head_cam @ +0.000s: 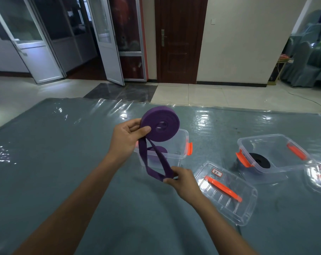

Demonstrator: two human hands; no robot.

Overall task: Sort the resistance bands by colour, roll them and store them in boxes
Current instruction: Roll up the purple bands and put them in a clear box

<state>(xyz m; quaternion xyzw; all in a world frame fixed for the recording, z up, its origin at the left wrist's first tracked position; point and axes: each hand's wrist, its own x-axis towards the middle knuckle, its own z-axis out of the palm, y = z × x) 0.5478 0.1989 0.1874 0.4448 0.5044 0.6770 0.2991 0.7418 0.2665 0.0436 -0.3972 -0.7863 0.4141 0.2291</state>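
Desk under glossy film carries two open clear boxes: the right box holds a black roll, and the near box sits just below the purple band. The left hand grips the band's coil above that box, and the right hand pinches its loose tail. If the tail goes slack, the springy coil could unwind before it is stored.

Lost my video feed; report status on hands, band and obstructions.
Left hand grips the purple roll, right hand pinches its loose tail. Roll unfinished, near the open clear box. Nothing blocking the box.
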